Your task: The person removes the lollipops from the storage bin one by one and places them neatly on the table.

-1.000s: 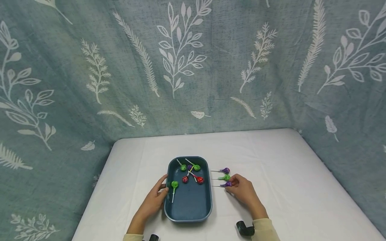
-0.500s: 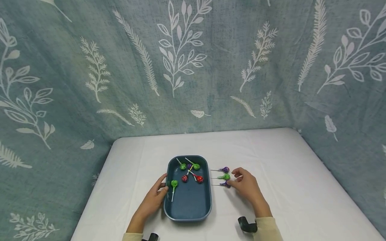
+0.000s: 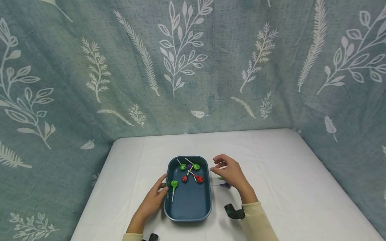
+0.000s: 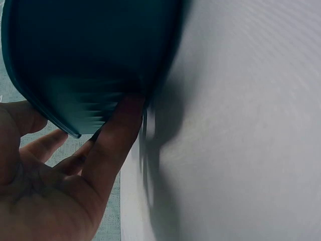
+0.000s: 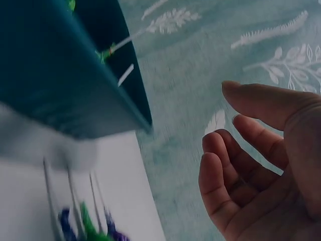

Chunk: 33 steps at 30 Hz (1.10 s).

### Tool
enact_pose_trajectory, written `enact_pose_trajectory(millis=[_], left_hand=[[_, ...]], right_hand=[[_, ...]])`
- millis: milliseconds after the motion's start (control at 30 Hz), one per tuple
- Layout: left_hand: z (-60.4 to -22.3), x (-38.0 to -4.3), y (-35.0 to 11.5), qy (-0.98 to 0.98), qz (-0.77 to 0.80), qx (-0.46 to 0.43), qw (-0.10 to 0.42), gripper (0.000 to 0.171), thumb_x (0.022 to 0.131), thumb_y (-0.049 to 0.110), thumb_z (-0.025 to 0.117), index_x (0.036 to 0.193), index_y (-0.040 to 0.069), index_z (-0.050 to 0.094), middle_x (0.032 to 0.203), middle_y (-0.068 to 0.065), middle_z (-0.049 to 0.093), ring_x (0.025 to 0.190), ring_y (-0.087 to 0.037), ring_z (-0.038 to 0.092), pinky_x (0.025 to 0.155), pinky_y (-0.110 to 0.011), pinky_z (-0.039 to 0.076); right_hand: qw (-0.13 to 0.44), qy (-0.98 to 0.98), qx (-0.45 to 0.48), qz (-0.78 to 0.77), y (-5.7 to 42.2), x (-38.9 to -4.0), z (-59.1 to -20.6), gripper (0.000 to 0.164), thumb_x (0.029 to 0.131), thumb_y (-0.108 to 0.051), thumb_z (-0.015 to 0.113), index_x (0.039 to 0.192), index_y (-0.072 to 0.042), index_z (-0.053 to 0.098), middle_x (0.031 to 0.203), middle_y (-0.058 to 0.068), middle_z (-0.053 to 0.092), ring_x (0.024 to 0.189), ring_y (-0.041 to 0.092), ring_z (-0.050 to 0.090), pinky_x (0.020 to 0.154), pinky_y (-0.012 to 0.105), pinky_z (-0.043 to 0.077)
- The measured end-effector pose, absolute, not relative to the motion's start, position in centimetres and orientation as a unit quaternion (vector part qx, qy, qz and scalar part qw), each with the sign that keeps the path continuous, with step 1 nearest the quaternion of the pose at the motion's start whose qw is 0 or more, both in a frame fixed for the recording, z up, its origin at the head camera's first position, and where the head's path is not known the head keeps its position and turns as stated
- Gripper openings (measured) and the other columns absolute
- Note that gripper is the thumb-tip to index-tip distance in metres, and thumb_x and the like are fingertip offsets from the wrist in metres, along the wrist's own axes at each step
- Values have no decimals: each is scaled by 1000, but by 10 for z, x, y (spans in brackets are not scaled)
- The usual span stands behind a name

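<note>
A dark blue tray [image 3: 187, 207] stands on the white table with several lollipops in it, among them a green lollipop [image 3: 174, 184] and a red lollipop [image 3: 199, 179]. My left hand [image 3: 153, 198] rests against the tray's left side, fingers along the outer wall and thumb at the rim. Above the table, right of the tray, my right hand [image 3: 230, 171] hovers with loosely bent fingers and nothing in them. Beneath it lie a purple lollipop [image 3: 225, 184] and a green lollipop [image 3: 220, 178]. Another purple lollipop [image 5: 114, 232] shows in the right wrist view; my hand hides it in the head view.
The white tabletop [image 3: 286, 180] reaches out on both sides of the tray. A patterned green cloth [image 3: 181, 110] hangs behind the table. Black wrist mounts [image 3: 234, 212] stick out from the wrists, close to the table.
My right hand has let go of the nearest purple lollipop and moved up and left, towards the tray's right rim. The left hand and tray have stayed put.
</note>
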<state>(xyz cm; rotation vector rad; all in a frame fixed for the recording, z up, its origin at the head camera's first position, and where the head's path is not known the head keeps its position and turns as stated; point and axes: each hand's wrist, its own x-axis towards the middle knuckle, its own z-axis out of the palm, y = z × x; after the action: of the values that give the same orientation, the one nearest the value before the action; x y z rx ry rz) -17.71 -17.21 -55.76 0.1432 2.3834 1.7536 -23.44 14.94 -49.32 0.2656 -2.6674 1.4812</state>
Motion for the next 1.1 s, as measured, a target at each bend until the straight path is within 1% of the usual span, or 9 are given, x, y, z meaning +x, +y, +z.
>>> enact_pose_trajectory(millis=[267, 433, 633, 733, 833, 933, 1100], left_hand=[[-558, -178, -173, 802, 588, 50, 87, 53, 107, 17, 51, 158, 16, 35, 138, -29, 50, 114, -39, 63, 75, -41, 57], [-559, -178, -174, 804, 587, 51, 87, 53, 108, 17, 51, 158, 16, 34, 137, -29, 50, 112, -37, 64, 73, -40, 57], [-558, -179, -174, 805, 584, 56, 87, 53, 108, 16, 50, 159, 15, 33, 137, -29, 50, 113, -38, 64, 76, -41, 56], [-558, -179, -174, 805, 585, 57, 88, 53, 108, 16, 50, 159, 15, 33, 137, -29, 50, 112, -37, 64, 76, -40, 56], [-558, -179, -174, 804, 586, 54, 90, 53, 108, 17, 49, 159, 15, 33, 137, -29, 50, 110, -36, 64, 75, -40, 56], [-557, -179, -174, 804, 585, 54, 90, 53, 108, 17, 49, 159, 15, 33, 137, -29, 50, 110, -35, 64, 74, -40, 56], [-557, -179, -176, 803, 585, 62, 91, 53, 109, 16, 48, 159, 14, 31, 137, -29, 50, 111, -36, 64, 76, -41, 56]], right_hand=[[4, -855, 124, 503, 116, -246, -489, 35, 88, -14, 80, 120, -7, 68, 115, 13, 69, 100, 22, 68, 81, 44, 55], [-15, -843, 163, 512, 97, -250, -488, 32, 90, -13, 78, 120, -7, 68, 116, 15, 69, 99, 22, 68, 83, 45, 55], [-55, -835, 205, 507, 75, -257, -489, 34, 91, -14, 75, 123, -5, 67, 121, 16, 68, 105, 27, 67, 88, 48, 54], [-74, -834, 224, 499, 66, -262, -493, 36, 91, -14, 76, 125, -4, 67, 121, 15, 68, 105, 27, 67, 87, 46, 55], [-94, -832, 245, 490, 57, -269, -500, 38, 90, -12, 77, 125, 0, 66, 121, 18, 67, 103, 26, 68, 85, 42, 56], [-123, -832, 250, 481, 49, -274, -507, 38, 90, -10, 78, 124, 0, 66, 120, 18, 68, 102, 25, 69, 82, 39, 57], [-166, -839, 252, 453, 37, -279, -515, 34, 88, -5, 79, 120, -2, 68, 117, 12, 68, 103, 25, 69, 78, 36, 57]])
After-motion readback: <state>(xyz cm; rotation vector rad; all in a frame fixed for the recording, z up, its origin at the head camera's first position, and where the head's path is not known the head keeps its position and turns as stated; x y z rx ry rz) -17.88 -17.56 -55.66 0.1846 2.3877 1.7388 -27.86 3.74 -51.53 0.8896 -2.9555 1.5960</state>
